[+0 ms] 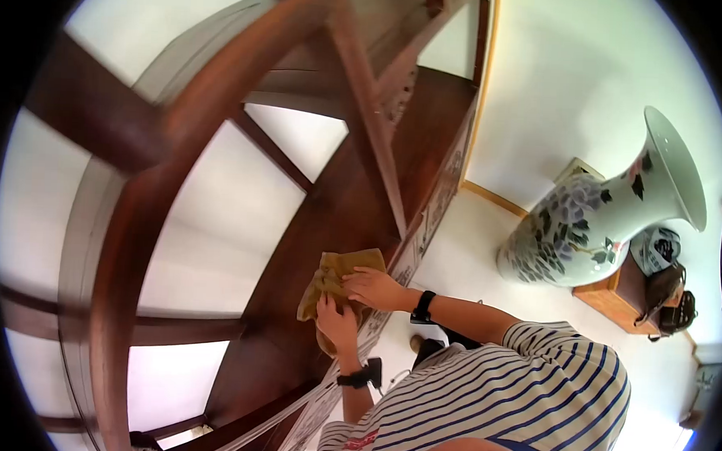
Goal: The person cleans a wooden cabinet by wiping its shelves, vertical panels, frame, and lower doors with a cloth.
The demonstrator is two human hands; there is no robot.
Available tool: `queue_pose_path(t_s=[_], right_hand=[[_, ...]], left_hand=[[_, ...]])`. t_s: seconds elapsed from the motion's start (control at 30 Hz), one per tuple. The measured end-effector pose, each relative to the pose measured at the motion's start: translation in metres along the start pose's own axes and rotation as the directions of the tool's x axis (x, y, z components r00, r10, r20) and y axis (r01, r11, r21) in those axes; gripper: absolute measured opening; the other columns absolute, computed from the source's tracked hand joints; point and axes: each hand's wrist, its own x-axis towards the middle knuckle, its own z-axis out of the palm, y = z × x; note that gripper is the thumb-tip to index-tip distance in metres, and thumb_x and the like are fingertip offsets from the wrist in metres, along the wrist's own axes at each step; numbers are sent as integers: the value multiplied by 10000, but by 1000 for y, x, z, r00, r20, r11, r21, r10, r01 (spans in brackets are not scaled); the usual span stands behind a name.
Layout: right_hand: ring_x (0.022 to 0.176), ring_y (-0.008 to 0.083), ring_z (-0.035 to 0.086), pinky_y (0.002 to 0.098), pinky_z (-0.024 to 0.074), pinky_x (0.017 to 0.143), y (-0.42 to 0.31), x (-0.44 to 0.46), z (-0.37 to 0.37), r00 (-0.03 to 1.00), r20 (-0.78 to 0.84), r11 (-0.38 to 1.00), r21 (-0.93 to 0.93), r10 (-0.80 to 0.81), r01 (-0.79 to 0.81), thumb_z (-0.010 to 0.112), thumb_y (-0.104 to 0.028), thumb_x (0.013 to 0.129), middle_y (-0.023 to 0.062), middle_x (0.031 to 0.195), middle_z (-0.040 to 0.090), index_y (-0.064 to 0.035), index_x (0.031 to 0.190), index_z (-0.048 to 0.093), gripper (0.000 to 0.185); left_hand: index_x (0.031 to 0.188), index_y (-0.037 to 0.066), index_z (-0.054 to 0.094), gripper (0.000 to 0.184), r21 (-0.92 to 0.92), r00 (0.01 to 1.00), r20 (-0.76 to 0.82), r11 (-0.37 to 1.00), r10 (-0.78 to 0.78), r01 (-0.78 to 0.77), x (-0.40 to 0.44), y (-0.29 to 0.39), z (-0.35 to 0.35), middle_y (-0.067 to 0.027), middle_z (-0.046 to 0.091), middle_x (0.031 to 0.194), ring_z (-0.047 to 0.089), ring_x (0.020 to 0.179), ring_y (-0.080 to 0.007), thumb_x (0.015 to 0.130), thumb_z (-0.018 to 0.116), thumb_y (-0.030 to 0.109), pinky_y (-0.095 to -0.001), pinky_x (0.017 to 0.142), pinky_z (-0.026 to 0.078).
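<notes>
A brownish-yellow cloth lies bunched and partly folded on a dark reddish-brown wooden surface. My left hand grips the cloth's near part, with fingers bent over it and the thumb apart. From the right, my right hand holds the cloth's other side, its fingers closed down over the fabric. The two hands are close together without touching. Each wrist wears a black band. Part of the cloth is hidden under the hands.
Curved wooden rails and slats frame the left side. A carved edge runs along the wood's right. On the floor are a large flowered porcelain vase and a wooden box with bags on and beside it.
</notes>
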Motion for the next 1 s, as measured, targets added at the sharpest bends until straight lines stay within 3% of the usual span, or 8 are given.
queue_pose_path(t_s=[0.1, 0.2, 0.3, 0.5, 0.6, 0.77, 0.83, 1.0], right_hand=[[1065, 275, 557, 388, 380, 985, -5, -8, -28, 984, 30, 952, 248, 178, -179, 467, -267, 944, 169, 1076, 610, -34, 1093, 569, 295], [930, 328, 601, 366, 460, 823, -16, -19, -112, 801, 150, 465, 746, 580, -477, 441, -205, 951, 190, 1017, 618, 10, 1142, 533, 302], [900, 243, 609, 330, 467, 784, -5, -22, -172, 830, -85, 554, 782, 551, -287, 463, -162, 943, 151, 1019, 617, 7, 1175, 523, 293], [984, 343, 579, 374, 480, 821, 45, 30, -283, 817, -577, 843, 443, 7, 305, 551, -101, 850, 216, 1277, 491, -5, 1108, 588, 278], [980, 345, 577, 405, 491, 777, 74, 63, -300, 655, -720, 884, 130, -228, 450, 608, -125, 794, 194, 1260, 506, -25, 1038, 628, 264], [815, 251, 617, 337, 522, 691, 105, 88, -222, 537, -817, 799, 171, -212, 576, 638, -77, 722, 91, 1220, 565, -75, 1061, 626, 339], [848, 282, 644, 343, 532, 715, 102, 85, -199, 789, -614, 546, 666, 15, 508, 633, -49, 731, 129, 1135, 612, -54, 1075, 612, 345], [872, 313, 650, 339, 539, 707, 122, 75, -173, 865, -496, 486, 740, -73, 465, 593, -4, 765, 159, 1058, 635, -39, 1082, 593, 319]], left_hand=[[1183, -17, 559, 427, -400, 991, 121, 910, -60, 104, 20, 26, -7, -174, 552, 1229, 533, 1126, -302, 770, 597, 85, -373, 954, 409], [1181, -29, 560, 429, -556, 1000, 24, 831, -4, 16, 24, 86, -19, -144, 559, 1210, 534, 1111, -250, 764, 636, 33, -338, 947, 406], [1205, -36, 539, 441, -680, 989, -146, 724, 20, -115, 31, 146, -27, -133, 523, 1252, 510, 1135, -258, 785, 660, 27, -336, 966, 385], [1413, 40, 269, 738, -48, 598, -776, 926, 201, -374, 69, 264, -59, -211, 253, 1438, 369, 1268, -323, 791, 665, 77, -442, 1037, 323], [1463, 86, -15, 936, -517, 709, -700, 748, -88, -417, 90, 299, -54, -182, 173, 1475, 276, 1326, -306, 794, 640, 109, -440, 1090, 248], [1441, 105, -28, 1017, -294, 638, -761, 940, -120, -173, 101, 285, -36, -211, 104, 1455, 220, 1330, -302, 724, 692, 61, -429, 1075, 278], [1386, 142, -37, 1024, -238, 643, -766, 931, -4, -277, 101, 263, -20, -197, 142, 1396, 283, 1265, -286, 690, 706, 24, -408, 1030, 349], [1257, 109, 63, 896, -242, 596, -802, 926, -22, -291, 99, 248, 15, -166, 282, 1241, 406, 1109, -233, 677, 742, 39, -383, 936, 400]])
